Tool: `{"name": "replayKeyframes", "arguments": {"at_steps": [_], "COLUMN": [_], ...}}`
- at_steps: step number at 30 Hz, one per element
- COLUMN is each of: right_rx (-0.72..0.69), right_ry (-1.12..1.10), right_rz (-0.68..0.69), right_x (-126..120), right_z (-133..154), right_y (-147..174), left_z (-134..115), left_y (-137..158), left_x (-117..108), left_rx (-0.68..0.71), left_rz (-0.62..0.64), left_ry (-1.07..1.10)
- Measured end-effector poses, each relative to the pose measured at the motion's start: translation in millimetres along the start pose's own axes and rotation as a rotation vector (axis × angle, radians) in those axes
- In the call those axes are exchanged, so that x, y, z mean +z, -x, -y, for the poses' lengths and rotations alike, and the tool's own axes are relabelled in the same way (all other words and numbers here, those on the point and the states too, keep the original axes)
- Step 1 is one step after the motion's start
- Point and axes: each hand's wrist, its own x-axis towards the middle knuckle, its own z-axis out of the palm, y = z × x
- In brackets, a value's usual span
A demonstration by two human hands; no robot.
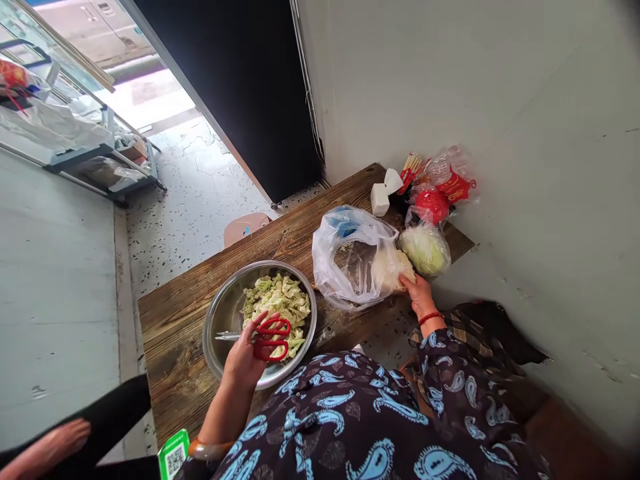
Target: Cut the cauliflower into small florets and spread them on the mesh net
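My left hand [245,350] is closed on a pair of scissors [274,339] with red handles, the metal blades pointing left. It hovers over a steel bowl [209,333] that holds many cut cauliflower florets [283,297]. My right hand [417,293] grips the edge of a pale cauliflower head [393,268] at the right side of a white plastic bag [330,267]. The bag's mouth gapes wide, and its film partly covers the head. Just behind my right hand sits a plastic-wrapped pale green vegetable [426,250].
On the wooden table [175,327], a white tissue pack [380,199] and red packages [443,197] stand at the back right. A green QR-code sign [174,457] is at the front left. Another person's bare limb [55,447] shows lower left. A pinkish stool [245,229] stands beyond the table.
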Motion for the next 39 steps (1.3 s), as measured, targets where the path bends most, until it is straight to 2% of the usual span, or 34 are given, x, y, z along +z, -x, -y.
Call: {"name": "replayKeyframes", "arguments": {"at_steps": [4, 11, 18, 23, 28, 31, 34, 39], "right_rx": [0.013, -0.071, -0.108, -0.148, -0.121, -0.060, -0.022, -0.064], "right_ry": [0.012, 0.013, -0.227, -0.454, -0.632, -0.741, -0.787, -0.783], "right_rz": [-0.053, -0.233, -0.291, -0.193, 0.033, 0.148, 0.190, 0.236], "right_x": [-12.8, -48.9, -75.8, -75.0, -59.8, -48.4, -39.2, -29.1], "right_z": [-2.4, 4.9, 33.8, 75.5, 113.2, 123.8, 128.0, 133.7], "right_y": [6.1, 27.6, 60.5, 77.6, 94.6, 101.1, 102.2, 102.7], "left_z": [-0.5, 2.2, 5.6, 5.3, 3.3, 2.6, 3.1, 3.9], "left_y": [-2.6, -11.4, -15.6, -10.5, -4.4, -1.0, 2.5, 7.7], "left_x": [0.5, -3.1, -0.1, 14.1, 25.3, 24.3, 19.3, 16.5], "left_rx": [-0.006, 0.006, -0.052, -0.067, -0.085, -0.070, -0.052, -0.057], "left_rz": [-0.003, 0.048, 0.158, 0.268, 0.351, 0.348, 0.331, 0.306], "left_ry": [-0.005, -0.052, -0.103, -0.139, -0.133, -0.107, -0.079, -0.060]}}
